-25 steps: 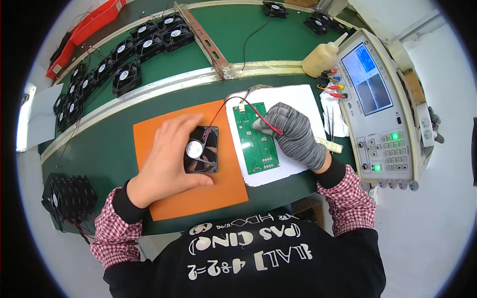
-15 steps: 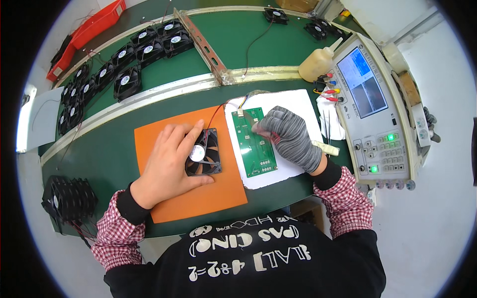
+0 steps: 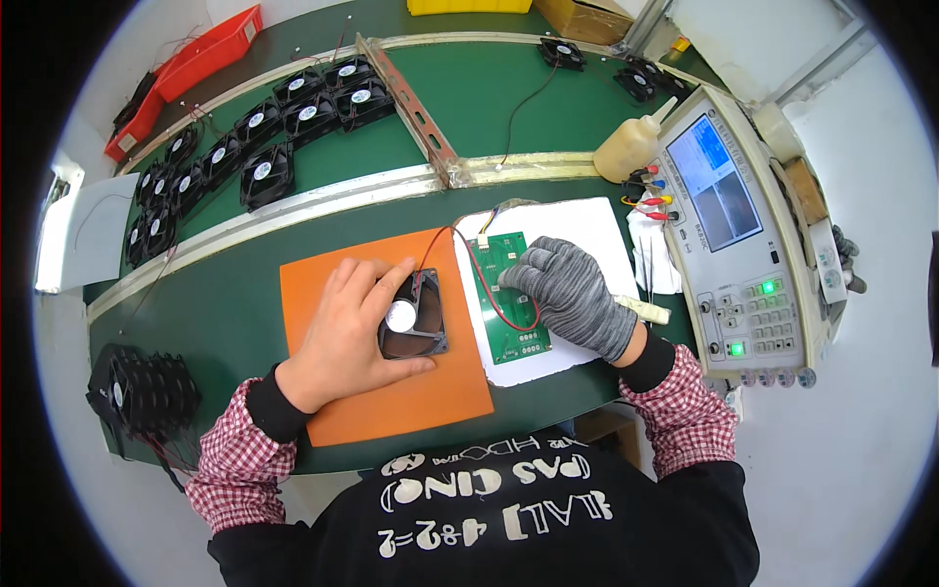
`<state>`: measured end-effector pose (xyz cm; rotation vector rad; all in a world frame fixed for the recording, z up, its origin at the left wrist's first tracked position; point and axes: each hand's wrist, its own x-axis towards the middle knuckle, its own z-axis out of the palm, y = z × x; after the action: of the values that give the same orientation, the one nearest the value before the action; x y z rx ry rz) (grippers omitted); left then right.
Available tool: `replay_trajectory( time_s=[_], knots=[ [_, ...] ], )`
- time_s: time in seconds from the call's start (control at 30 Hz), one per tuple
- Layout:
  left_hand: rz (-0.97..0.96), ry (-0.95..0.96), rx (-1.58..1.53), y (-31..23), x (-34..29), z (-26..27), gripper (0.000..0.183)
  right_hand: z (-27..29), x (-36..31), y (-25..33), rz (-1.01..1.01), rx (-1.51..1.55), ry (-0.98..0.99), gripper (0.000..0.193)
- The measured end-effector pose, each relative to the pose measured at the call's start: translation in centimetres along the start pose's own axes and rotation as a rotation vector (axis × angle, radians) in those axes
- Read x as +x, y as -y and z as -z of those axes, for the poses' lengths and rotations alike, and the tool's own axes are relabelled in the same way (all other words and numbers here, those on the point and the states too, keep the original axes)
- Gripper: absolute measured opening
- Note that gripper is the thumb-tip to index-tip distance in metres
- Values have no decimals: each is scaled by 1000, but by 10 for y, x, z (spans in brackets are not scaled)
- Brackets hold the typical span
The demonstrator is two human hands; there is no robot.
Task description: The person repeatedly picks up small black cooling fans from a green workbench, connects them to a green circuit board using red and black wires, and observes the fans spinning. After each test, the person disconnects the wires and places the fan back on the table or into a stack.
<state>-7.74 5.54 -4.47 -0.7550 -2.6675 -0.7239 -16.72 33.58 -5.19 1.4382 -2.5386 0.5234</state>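
A square black fan (image 3: 434, 338) with a white hub label lies on the orange mat (image 3: 391, 416). My left hand (image 3: 342, 328) is closed around its left side, fingers on top and thumb along the near edge. The fan blades look smeared, as if turning. From the fan, a red cable (image 3: 486, 289) loops across the green circuit board (image 3: 504, 344) and runs under my right hand (image 3: 572, 293). That hand wears a grey striped glove, its fingers pinched at the cable's end over the board. The fingers hide the cable's tip.
White sheet (image 3: 587, 220) lies beneath the board. To the right stand a tester (image 3: 719, 235) with a lit screen and a yellowish squeeze bottle (image 3: 626, 147). Several fans (image 3: 266, 176) sit beyond the metal rail; others are stacked (image 3: 142, 391) at left. A red bin (image 3: 210, 54) stands far left.
My right hand has moved slightly down the board relative to it, and the cable now droops in a loop over it. The fan blades went from distinct to smeared. The whole view shifted a little.
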Motion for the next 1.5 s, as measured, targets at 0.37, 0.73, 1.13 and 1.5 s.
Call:
replay_trajectory(
  time_s=[0.37,0.73,1.13,1.5],
  knots=[
    [-129,-22,-1349,-58,-37,66,77,-13,-11,-15,-163,451,-188,17],
    [-355,-485,80,-41,-36,61,86,-14,-10,-14,-124,347,-227,19],
    [157,-443,584,131,163,-18,51,-13,-11,-9,-369,606,-402,25],
    [-584,-306,259,-2,75,-10,14,5,5,30,-424,1239,-111,78]
  ],
)
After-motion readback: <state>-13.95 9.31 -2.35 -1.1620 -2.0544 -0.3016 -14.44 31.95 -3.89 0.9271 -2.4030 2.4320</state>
